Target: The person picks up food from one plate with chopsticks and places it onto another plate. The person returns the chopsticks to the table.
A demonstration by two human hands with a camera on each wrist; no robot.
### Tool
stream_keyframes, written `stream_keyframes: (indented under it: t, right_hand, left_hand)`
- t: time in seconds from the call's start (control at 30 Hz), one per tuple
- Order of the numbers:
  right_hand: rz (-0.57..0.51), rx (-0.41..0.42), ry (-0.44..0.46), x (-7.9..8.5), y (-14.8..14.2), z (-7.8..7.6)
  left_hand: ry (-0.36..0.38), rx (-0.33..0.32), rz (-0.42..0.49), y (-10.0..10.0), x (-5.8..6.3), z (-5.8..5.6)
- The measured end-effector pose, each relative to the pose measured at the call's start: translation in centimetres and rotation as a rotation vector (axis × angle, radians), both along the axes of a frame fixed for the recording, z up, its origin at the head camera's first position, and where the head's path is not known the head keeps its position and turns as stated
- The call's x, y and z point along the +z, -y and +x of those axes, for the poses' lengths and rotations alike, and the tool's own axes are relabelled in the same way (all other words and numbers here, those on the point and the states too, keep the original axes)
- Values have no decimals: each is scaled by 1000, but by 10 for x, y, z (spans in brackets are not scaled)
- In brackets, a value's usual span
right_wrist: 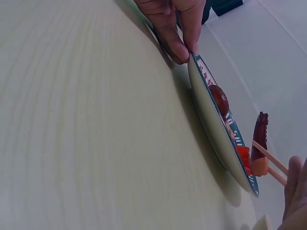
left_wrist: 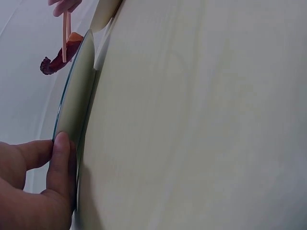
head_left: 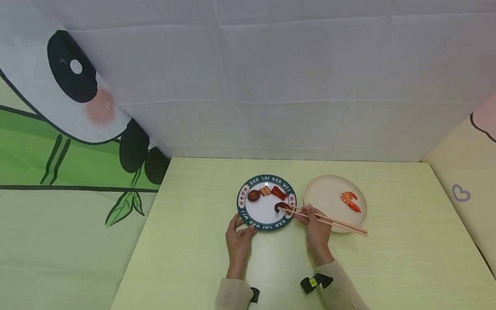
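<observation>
My left hand pinches the near left rim of a round plate with a green patterned border and white middle. In the left wrist view, its thumb and fingers grip the plate's edge. My right hand holds a pair of wooden chopsticks. Their tips grip a dark red, curled octopus tentacle with an orange end, held over the right side of the plate. On the plate lie a round brown piece, a tan striped piece and a red piece.
Right of the patterned plate stands a cream plate bearing an orange-and-white shrimp. Both plates are on a pale wooden table. A white cloth wall rises behind the table, with printed panels at the left and right.
</observation>
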State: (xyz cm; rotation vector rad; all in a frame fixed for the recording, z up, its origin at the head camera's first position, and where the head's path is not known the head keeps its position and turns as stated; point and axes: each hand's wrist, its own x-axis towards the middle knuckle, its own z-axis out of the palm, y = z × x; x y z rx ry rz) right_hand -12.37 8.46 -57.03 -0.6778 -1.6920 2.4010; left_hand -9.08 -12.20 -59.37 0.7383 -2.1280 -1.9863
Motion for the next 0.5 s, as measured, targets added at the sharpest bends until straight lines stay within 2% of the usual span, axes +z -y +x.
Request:
stream_keyframes:
  t: [0.5]
  right_hand:
    - [0, -26, -13, 4, -8, 3]
  left_hand:
    - [20, 13, -22, -3, 2, 0]
